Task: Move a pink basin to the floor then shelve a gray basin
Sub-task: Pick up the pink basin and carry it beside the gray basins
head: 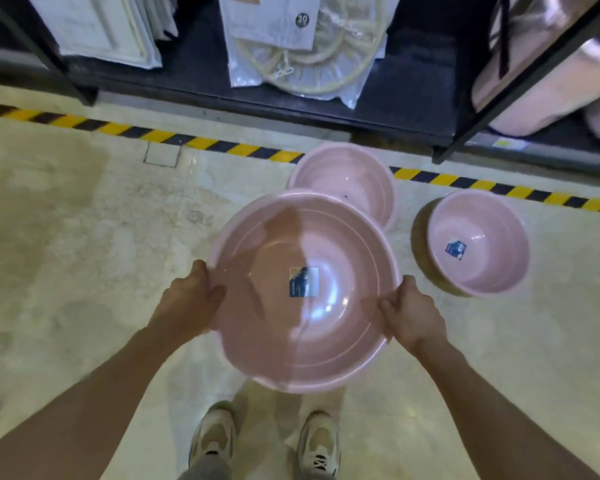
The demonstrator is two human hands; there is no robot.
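I hold a large pink basin [278, 327] in front of me above the floor, open side up, with a small label stuck in its bottom. My left hand [191, 299] grips its left rim and my right hand [409, 315] grips its right rim. Two more pink basins stand on the floor beyond it: one [347, 178] partly hidden behind the held basin, the other [478, 242] to the right with a blue label inside. No gray basin is in view.
A black low shelf [388, 109] runs along the top, holding bagged goods [302, 46] and white packs [108, 29]. Pink bundles [548, 81] fill the shelf at right. Yellow-black tape [201, 142] marks the marble floor. My shoes [267, 441] are below the basin.
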